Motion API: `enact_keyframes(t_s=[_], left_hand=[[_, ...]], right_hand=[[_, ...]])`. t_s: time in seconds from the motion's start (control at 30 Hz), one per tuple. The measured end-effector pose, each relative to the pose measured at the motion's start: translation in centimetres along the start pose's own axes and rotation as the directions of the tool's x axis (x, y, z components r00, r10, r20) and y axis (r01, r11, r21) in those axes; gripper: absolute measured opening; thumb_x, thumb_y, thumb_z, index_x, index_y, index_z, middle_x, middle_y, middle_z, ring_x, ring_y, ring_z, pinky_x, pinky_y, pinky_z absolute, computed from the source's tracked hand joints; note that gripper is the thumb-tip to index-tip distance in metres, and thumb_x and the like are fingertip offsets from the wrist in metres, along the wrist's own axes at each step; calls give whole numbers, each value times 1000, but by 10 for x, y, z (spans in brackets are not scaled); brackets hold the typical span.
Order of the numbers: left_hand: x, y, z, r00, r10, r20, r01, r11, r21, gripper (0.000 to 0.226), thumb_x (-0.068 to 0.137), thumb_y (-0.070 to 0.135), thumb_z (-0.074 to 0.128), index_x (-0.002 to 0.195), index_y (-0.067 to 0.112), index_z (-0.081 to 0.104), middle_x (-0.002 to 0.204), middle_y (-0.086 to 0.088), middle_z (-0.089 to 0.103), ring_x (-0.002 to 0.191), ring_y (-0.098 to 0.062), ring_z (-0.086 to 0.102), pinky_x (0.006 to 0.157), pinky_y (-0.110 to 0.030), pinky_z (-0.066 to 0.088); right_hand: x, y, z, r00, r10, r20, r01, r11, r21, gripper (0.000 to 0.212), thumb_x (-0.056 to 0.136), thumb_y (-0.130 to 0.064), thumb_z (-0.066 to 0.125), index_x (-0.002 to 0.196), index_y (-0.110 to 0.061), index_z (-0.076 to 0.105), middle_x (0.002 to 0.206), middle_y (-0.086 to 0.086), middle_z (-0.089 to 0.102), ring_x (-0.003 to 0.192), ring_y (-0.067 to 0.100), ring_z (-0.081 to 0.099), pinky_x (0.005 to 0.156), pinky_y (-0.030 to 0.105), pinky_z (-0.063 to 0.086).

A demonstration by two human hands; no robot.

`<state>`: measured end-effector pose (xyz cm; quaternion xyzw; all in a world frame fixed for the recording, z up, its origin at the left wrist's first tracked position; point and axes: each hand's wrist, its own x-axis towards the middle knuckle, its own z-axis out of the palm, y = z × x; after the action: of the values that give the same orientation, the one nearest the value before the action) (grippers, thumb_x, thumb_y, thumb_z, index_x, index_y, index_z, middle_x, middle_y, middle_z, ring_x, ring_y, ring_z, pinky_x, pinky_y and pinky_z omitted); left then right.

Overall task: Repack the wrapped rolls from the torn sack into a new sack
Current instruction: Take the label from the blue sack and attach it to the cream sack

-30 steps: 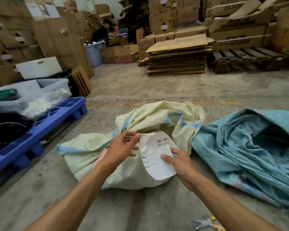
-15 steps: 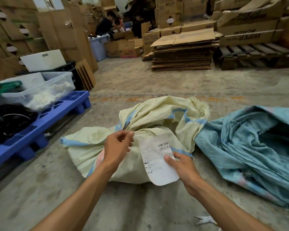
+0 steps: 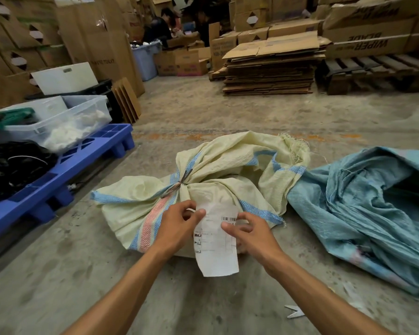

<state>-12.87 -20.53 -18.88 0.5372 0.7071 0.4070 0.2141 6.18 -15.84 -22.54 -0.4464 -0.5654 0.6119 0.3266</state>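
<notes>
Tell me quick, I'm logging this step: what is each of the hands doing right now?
Left hand: pinches the label's top left edge.
Right hand: holds the label's right edge, thumb on its face.

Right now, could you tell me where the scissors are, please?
In the head view, the scissors lie on the concrete floor at lower right, just beyond the right forearm, near the blue sack.

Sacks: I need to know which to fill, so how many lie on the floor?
2. The tied cream sack lies under both hands; the crumpled blue sack lies right of it, touching it. Others may be hidden off-frame.
</notes>
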Motion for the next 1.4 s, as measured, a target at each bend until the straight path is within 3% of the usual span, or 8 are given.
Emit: enact_keyframes(t_s=[0.17, 0.37, 0.67, 0.9, 1.07, 1.17, 1.3, 1.4], left_hand=[[-8, -6, 4, 1000, 9, 14, -8, 994, -111, 19, 97, 38, 54, 108, 27, 63, 80, 4, 69, 70, -1, 66, 61, -16, 49], [18, -51, 7, 978, 194, 74, -207, 935, 287, 50, 98, 54, 26, 136, 29, 47, 123, 7, 57, 111, -9, 50, 97, -35, 43], [56, -53, -4, 988, 102, 116, -153, 736, 660, 56, 95, 63, -1, 149, 55, 10, 160, 23, -5, 150, -15, -14, 119, -51, -13], [64, -50, 1, 986, 22, 164, -123, 763, 634, 70, 81, 78, -10, 147, 58, -2, 162, 18, -12, 151, -18, -10, 118, -58, -7], [52, -41, 3, 968, 180, 173, -248, 785, 568, 87, 72, 90, 26, 147, 58, -4, 163, 9, -11, 148, -18, -22, 110, -63, -15], [47, -43, 7, 887, 408, 215, -443, 626, 642, 82, 81, 77, 43, 151, 52, 7, 163, 1, 2, 151, -24, -11, 111, -72, -3], [42, -54, 10, 839, 454, 300, -520, 509, 686, 64, 91, 64, 41, 150, 50, 19, 163, 0, 10, 151, -27, 2, 110, -71, 14], [37, -59, 13, 822, 485, 298, -530, 463, 710, 61, 95, 59, 38, 152, 41, 25, 163, -1, 13, 151, -28, 9, 112, -66, 20]], right_hand=[[16, -4, 0, 992, -72, -100, 78, 995, 67, 12, 92, -25, 68, 101, -18, 67, 98, 2, 74, 91, 18, 70, 67, 27, 54], [41, 5, 2, 995, -86, -42, 83, 993, -80, 25, 93, -30, 64, 108, -10, 63, 103, 4, 74, 98, 18, 70, 93, 45, 55], [83, -4, 10, 944, -199, -263, 95, 928, -361, 32, 92, -38, 63, 86, -6, 62, 82, 10, 65, 71, 17, 55, 64, 32, 43], [92, -4, 9, 916, -246, -318, 73, 879, -471, 33, 86, -42, 67, 73, -12, 62, 68, 1, 63, 68, 20, 60, 65, 38, 48], [93, -8, 3, 917, -283, -282, 96, 842, -530, 36, 83, -46, 70, 75, -11, 63, 70, 3, 65, 70, 23, 63, 66, 42, 52], [87, -7, 1, 902, -339, -266, 148, 823, -548, 36, 80, -44, 75, 93, -18, 55, 79, -4, 62, 72, 17, 61, 65, 37, 51], [76, 5, -5, 697, -687, -208, 395, 609, -688, 29, 84, -21, 74, 96, -19, 48, 85, -6, 52, 72, 12, 50, 60, 34, 50], [71, 18, -10, 498, -850, 172, 655, 239, -717, 18, 86, -20, 70, 99, -12, 61, 91, 1, 59, 83, 16, 54, 72, 35, 50]])
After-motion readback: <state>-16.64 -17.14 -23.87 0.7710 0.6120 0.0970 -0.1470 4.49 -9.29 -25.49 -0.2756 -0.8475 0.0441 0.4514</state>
